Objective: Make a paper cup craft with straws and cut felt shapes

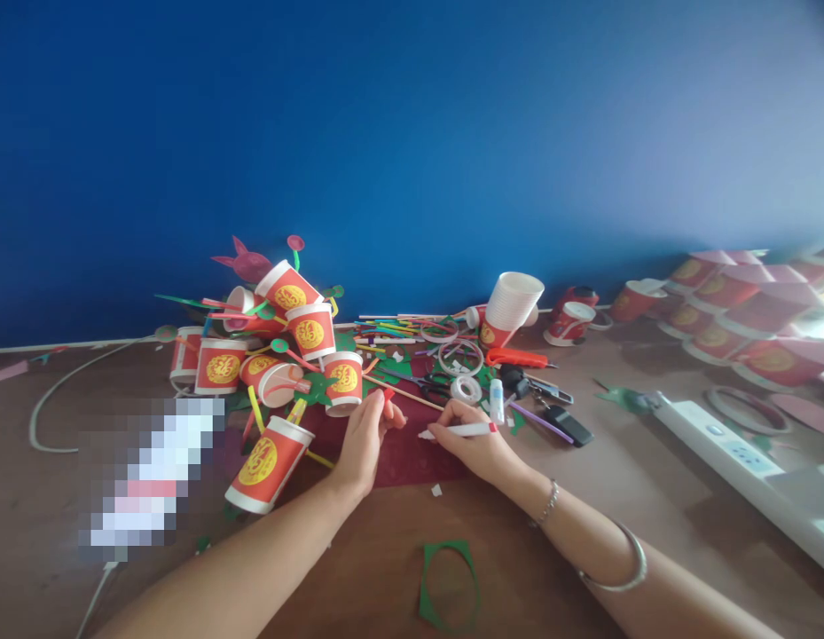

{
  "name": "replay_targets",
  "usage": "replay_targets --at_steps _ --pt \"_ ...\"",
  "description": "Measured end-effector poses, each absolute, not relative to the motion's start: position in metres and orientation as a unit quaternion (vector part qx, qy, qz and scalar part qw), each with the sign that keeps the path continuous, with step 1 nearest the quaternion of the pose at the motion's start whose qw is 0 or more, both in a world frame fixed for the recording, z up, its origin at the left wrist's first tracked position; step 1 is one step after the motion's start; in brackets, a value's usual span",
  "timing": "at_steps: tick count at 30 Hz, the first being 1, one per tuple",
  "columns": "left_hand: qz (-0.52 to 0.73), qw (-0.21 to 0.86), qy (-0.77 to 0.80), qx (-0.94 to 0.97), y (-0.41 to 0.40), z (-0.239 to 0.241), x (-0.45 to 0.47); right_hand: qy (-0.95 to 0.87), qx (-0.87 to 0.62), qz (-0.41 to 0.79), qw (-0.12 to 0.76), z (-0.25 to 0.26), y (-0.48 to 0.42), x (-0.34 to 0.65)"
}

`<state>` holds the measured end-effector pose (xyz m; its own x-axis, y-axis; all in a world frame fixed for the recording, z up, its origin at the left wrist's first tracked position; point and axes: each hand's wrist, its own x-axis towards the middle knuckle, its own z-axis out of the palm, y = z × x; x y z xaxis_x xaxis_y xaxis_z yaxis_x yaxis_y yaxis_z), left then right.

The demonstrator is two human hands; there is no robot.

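Note:
My right hand (466,435) grips a white marker pen (474,429) with a red end, its tip pointing left. In my left hand (364,437), the thumb and fingers are closed on a small red marker cap (388,396). Both hands are over a dark red sheet of paper (404,453), apart from each other. Just left of my left hand, a red paper cup (270,463) with a yellow emblem lies tilted. A glue stick (497,401) stands behind my right hand, with a roll of white tape (466,390) close by.
Red cups with straws and paper shapes (309,333) pile up at left. A stack of cups (511,306), an orange tool (518,357) and a black key fob (566,426) lie at right. A power strip (718,444) is farther right. A green paper frame (422,590) lies in front.

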<state>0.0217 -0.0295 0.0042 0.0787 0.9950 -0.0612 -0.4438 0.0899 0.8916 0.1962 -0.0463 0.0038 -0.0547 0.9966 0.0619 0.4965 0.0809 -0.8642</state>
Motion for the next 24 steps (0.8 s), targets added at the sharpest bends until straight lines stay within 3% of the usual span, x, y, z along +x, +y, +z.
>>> replay_targets --at_steps 24 --pt "0.569 0.638 0.371 0.362 -0.0299 0.0064 0.0222 -0.630 -0.599 0.339 0.359 0.0056 -0.0462 0.1957"
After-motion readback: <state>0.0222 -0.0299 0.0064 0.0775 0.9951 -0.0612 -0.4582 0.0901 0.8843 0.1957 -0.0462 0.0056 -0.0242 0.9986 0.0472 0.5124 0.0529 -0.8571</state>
